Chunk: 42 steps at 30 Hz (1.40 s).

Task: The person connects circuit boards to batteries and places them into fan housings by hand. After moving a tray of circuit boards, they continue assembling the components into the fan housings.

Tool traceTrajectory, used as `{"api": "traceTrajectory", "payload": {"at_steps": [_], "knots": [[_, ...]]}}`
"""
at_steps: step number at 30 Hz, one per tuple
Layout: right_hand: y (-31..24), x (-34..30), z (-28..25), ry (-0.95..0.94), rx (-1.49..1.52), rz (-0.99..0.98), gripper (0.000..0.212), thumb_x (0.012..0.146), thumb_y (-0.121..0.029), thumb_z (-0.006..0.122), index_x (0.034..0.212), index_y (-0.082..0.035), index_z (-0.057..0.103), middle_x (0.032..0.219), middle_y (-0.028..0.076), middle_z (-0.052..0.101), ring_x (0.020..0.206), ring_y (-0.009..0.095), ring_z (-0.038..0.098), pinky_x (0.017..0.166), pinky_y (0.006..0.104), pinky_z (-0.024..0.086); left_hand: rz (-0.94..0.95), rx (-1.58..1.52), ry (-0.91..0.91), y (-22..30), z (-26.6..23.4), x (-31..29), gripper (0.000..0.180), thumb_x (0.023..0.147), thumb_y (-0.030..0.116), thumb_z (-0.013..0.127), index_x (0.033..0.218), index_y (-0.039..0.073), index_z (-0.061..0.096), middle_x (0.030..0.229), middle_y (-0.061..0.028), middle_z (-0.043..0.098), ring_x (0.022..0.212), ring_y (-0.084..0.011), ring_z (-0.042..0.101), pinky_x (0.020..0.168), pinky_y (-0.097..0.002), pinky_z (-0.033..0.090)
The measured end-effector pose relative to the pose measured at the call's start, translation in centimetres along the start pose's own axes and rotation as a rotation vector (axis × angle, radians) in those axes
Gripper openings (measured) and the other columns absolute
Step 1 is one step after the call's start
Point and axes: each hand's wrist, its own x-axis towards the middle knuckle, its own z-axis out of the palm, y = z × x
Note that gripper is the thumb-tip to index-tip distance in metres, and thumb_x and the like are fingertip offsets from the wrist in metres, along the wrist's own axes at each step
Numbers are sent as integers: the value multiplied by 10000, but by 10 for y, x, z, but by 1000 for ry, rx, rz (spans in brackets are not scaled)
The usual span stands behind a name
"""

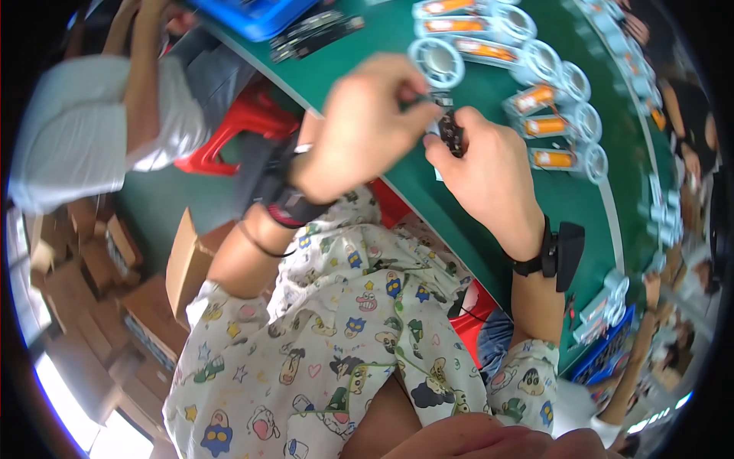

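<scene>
My right hand point(489, 168) grips a small black circuit board point(451, 133) between thumb and fingers. Just left of it my left hand point(375, 122) is closed in a pinch near the board's upper end. Something small and dark shows at its fingertips, too blurred to name. Right above both hands lies a light-blue housing with a round ring head point(436, 63). Pale-blue edges show beside and below the board, but my fingers hide how they join. Several similar light-blue housings point(540, 61) with orange cylindrical parts point(534, 98) lie to the right.
A green table point(397, 46) runs diagonally under the work. Black strips point(317, 34) lie beside a blue tray point(264, 27) at the upper left. Further housings point(604, 306) and a blue bin point(608, 348) are at right. Red stools point(245, 126), cardboard boxes point(191, 260) and other people surround the table.
</scene>
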Motion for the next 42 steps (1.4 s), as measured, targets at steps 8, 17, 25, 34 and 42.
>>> {"api": "traceTrajectory", "payload": {"at_steps": [8, 17, 25, 34, 42], "knots": [[132, 3, -148, 468, 196, 456, 315, 938, -348, 721, 893, -37, 691, 660, -29, 546, 541, 51, 501, 482, 221, 352, 353, 906, 243, -56, -53, 44, 240, 829, 120, 707, 1061, 59, 720, 1034, -76, 668, 1046, -301, 598, 898, -441, 457], [314, -26, -112, 453, -369, 756, 549, 915, -516, 702, 1116, -5, 688, 817, 99, 676, 753, 196, 671, 681, 326, 526, 441, 872, 124, -58, -47, 47, 190, 827, 80, 711, 1017, 67, 710, 991, -52, 664, 1002, -275, 594, 879, -413, 424], [170, -59, -71, 480, 205, 234, 538, 925, -362, 772, 1295, 5, 634, 1138, 91, 698, 1010, 166, 649, 892, 302, 509, 486, 78, 37, -14, -7, 5, 195, 870, -43, 681, 1034, 22, 599, 976, -127, 707, 847, -292, 683, 771, -392, 535], [61, -73, -48, 272, 245, -6, 590, 782, -127, 868, 1315, -43, 630, 1223, 115, 673, 1043, 236, 667, 866, 323, 533, -13, -539, -192, 35, 41, -51, 282, 947, -7, 678, 1130, 13, 464, 952, -126, 693, 861, -158, 697, 742, -296, 554], [31, -24, -19, 471, -63, -389, 492, 786, -50, 847, 1243, -54, 664, 1189, 133, 682, 999, 292, 679, 834, 358, 552, -147, -751, 49, 23, 30, -52, 352, 927, -48, 710, 1141, 22, 440, 1028, -110, 673, 938, -144, 676, 812, -280, 551]]}}
